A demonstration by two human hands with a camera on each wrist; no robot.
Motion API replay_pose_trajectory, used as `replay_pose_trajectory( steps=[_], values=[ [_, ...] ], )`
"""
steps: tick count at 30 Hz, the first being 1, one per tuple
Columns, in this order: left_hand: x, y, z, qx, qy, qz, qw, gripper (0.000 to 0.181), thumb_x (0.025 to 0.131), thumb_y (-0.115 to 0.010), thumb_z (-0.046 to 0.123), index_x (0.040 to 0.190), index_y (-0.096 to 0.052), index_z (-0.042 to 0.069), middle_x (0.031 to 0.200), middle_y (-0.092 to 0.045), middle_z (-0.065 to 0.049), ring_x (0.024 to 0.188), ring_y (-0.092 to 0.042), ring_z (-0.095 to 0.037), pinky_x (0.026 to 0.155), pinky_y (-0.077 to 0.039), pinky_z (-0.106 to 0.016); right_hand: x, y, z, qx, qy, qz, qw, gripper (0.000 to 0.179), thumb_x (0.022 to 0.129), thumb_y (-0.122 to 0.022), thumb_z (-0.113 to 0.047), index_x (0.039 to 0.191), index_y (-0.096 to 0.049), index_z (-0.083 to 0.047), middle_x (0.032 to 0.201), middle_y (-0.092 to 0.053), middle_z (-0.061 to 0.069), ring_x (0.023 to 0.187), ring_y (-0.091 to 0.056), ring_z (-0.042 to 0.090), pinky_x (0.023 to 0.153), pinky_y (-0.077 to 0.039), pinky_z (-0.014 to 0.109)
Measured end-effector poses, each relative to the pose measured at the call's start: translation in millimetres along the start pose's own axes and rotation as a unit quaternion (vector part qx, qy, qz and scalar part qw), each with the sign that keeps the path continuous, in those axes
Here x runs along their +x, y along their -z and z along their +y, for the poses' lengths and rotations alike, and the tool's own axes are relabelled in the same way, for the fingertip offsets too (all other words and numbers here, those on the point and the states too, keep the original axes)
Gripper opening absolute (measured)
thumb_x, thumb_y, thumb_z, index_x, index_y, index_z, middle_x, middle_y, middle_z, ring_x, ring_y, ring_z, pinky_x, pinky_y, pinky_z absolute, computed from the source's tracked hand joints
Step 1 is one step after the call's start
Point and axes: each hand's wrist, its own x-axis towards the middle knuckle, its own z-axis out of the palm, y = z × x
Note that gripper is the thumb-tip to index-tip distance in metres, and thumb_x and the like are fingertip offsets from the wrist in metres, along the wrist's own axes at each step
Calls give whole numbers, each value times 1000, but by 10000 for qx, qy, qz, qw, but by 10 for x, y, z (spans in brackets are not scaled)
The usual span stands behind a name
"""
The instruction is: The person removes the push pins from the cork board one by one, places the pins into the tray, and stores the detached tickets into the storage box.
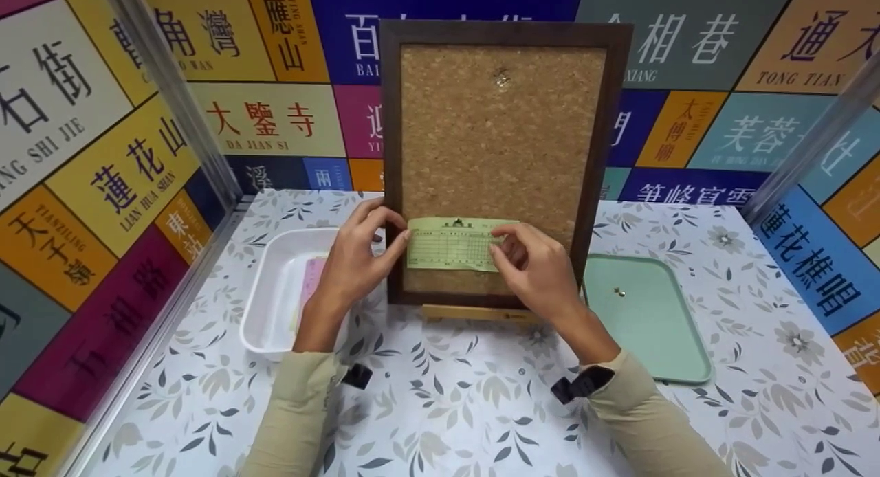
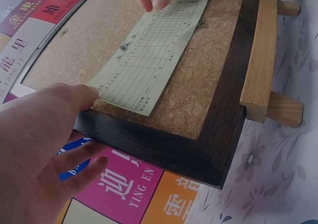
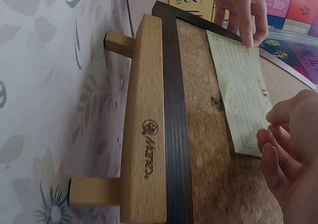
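Note:
A light green printed form (image 1: pixel 447 249) lies against the cork board (image 1: pixel 495 147) near its lower edge. A small metallic pin (image 1: pixel 458 223) shows at the middle of the form's upper edge, also visible in the left wrist view as a shiny pin (image 2: pixel 124 46). My left hand (image 1: pixel 361 247) pinches the form's left edge with thumb and index finger, its other fingers beyond the dark frame (image 2: pixel 144 132). At the opposite end, my right hand (image 1: pixel 540 267) holds the form's right edge between thumb and fingertips; the right wrist view shows its curled fingers (image 3: pixel 276 152).
The framed board leans on a wooden easel (image 3: pixel 144 134). To its left is a white tray (image 1: pixel 258 291) with a pink paper (image 1: pixel 313 278); on the right, a green tray (image 1: pixel 660 326) bears a few tiny metallic pieces (image 1: pixel 620 293). A shiny mark (image 1: pixel 502 78) sits high on the cork.

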Motion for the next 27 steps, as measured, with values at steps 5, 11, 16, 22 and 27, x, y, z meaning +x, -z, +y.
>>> replay_pose_trajectory(
  steps=[5,11,16,22,27],
  values=[
    [-4,-16,7,-15,23,-7,10000,14,102,-77,29,106,-73,16,138,-66,-7,141,-59,-23,90,-64,-43,39,-78,-30,-116,-15,38,9999,17,101,-78,-21,117,-77,-14,84,-71,-2,66,-61,7,61,-52,28],
    [-12,-25,9,41,56,-37,10000,13,103,-76,31,105,-73,18,142,-64,-6,135,-61,-21,88,-62,-35,62,-164,-26,-170,60,209,9996,16,99,-80,-21,113,-78,-14,81,-71,-1,63,-61,8,59,-51,28],
    [-15,-28,-1,21,42,-42,10000,13,103,-76,31,105,-74,18,142,-64,-7,136,-61,-21,87,-62,-35,93,-232,-53,-94,83,299,9995,17,100,-80,-23,113,-78,-14,79,-71,-1,64,-60,7,59,-50,27],
    [-21,-32,-16,-91,116,-37,9999,13,102,-77,30,104,-74,17,143,-64,-8,137,-61,-24,88,-65,-45,140,-329,-112,-1,101,388,9992,14,102,-78,-22,112,-78,-13,79,-70,-1,64,-60,6,59,-50,26],
    [-12,-27,-10,-83,92,-30,9999,14,102,-76,30,104,-74,17,142,-64,-9,136,-61,-24,88,-65,-42,192,-409,-154,24,126,678,9976,10,100,-79,-19,108,-79,-12,79,-71,-1,63,-60,6,59,-52,26]
  ],
)
